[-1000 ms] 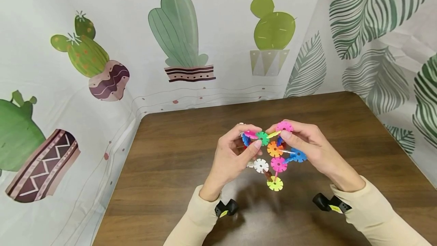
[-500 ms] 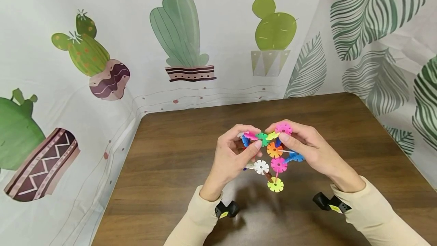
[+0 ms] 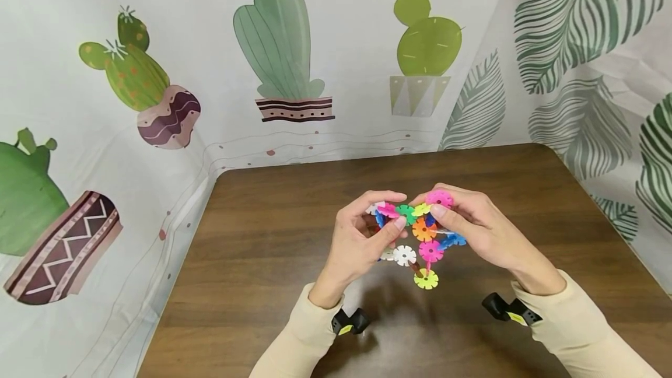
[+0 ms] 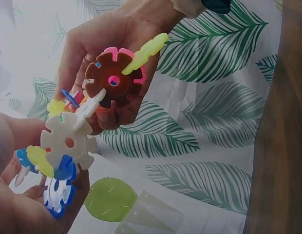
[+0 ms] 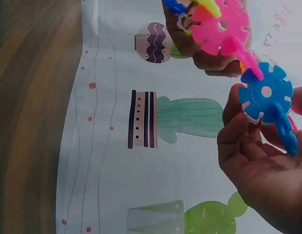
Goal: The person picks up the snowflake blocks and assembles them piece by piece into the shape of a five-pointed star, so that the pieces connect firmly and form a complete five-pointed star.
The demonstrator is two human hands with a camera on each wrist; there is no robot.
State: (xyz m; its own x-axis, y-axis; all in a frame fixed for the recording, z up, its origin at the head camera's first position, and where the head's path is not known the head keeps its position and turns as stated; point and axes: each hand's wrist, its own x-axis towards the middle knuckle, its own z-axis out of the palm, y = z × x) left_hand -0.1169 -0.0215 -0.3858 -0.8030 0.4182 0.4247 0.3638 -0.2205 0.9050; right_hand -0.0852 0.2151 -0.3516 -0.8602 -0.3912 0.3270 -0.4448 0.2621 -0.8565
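Note:
Both hands hold up one linked structure of notched plastic snowflake discs above the table. In the head view my left hand (image 3: 349,241) grips its left side, thumb on the green disc (image 3: 405,214) and index finger stretched above it. My right hand (image 3: 480,223) pinches the upper right part, its thumb below the upper pink disc (image 3: 439,198) and beside a yellow one. Below hang an orange disc (image 3: 419,233), a white disc (image 3: 399,256), a lower pink disc and a yellow disc (image 3: 426,283). The left wrist view shows a brown disc (image 4: 97,83); the right wrist view, a blue disc (image 5: 253,100). Fingers hide several links.
A brown wooden table (image 3: 262,261) lies beneath the hands. Cloth printed with cacti and leaves (image 3: 346,74) hangs behind it and along the sides. Black wrist cameras are strapped on both sleeves.
The structure has tilted slightly, and its lowest yellow disc sits a little higher. My left index finger has straightened and lifted off the green disc. Both hands stay nearly in place.

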